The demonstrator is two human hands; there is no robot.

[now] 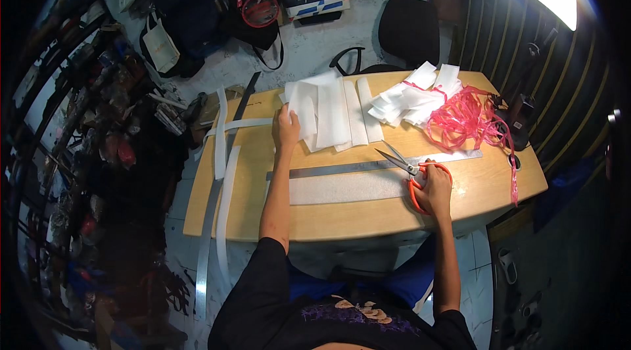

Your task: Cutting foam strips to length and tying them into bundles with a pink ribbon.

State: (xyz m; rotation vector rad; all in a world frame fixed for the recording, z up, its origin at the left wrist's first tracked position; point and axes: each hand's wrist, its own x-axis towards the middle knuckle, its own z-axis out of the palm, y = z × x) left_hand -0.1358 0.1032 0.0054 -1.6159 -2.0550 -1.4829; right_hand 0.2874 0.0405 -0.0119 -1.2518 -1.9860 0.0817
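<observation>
My left hand (286, 128) grips the left edge of a white foam sheet piece (301, 103), whose far end is raised and blurred above other white pieces (333, 121) spread on the table. In my right hand (436, 190) are scissors with orange handles (419, 177), their blades parted and pointing to the upper left. Beneath the blades lies a steel ruler (345, 168), running across the table. A wide white foam strip (345, 190) lies along the ruler's near side, partly hidden by my left forearm.
Tied bundles of white strips (409, 98) and a tangle of pink plastic ribbon (458, 123) lie on the right of the wooden table (355, 224). At the left, a long metal strip (209, 222) and narrow white strips (229, 192) overhang its edge. A black chair (409, 29) stands beyond.
</observation>
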